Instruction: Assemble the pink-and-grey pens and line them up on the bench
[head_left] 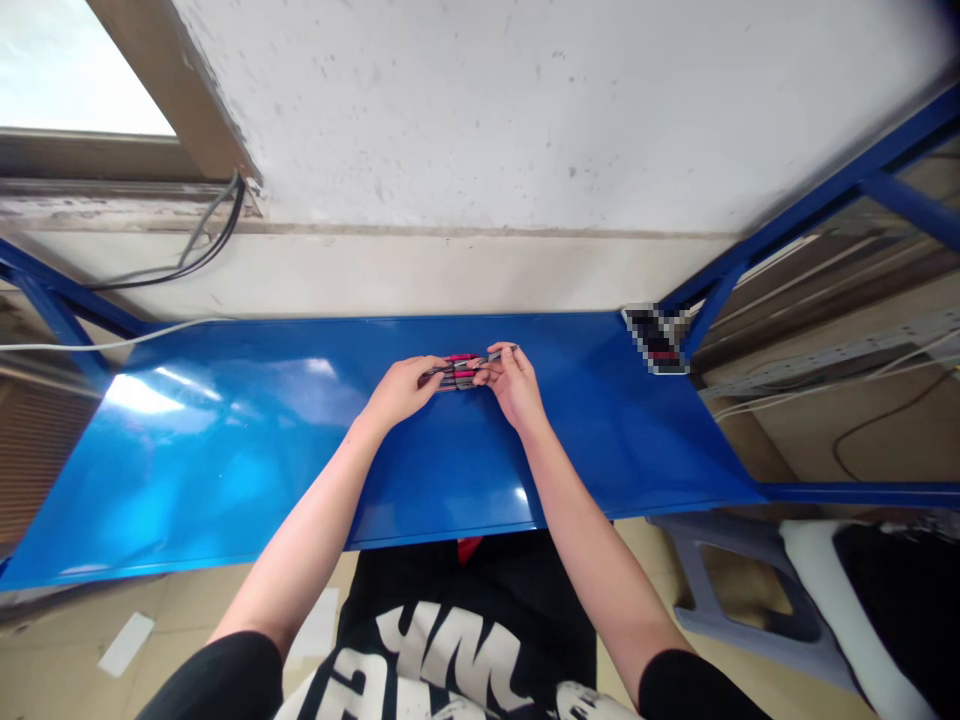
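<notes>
Near the middle of the blue shelf top (pixel 285 450), a small bundle of pens (pixel 460 377), pink-red and dark, lies crosswise between my two hands. A dark band seems to cross its middle. My left hand (pixel 405 390) is closed on the bundle's left end, thumb and fingers pinching it. Between the thumb and fingers of my right hand (pixel 517 390) is a slim dark pen (pixel 501 353), tilted up to the right above the bundle's right end. Some of my right fingers touch the bundle too. Fine detail of the pens is too small to make out.
At the shelf's back right corner lies a pixelated flat dark object (pixel 656 340). A white cable (pixel 112 343) crosses the left back corner. Behind stands a white wall (pixel 480 270); blue metal frame bars (pixel 810 175) flank the shelf. A grey stool (pixel 742 590) is below right.
</notes>
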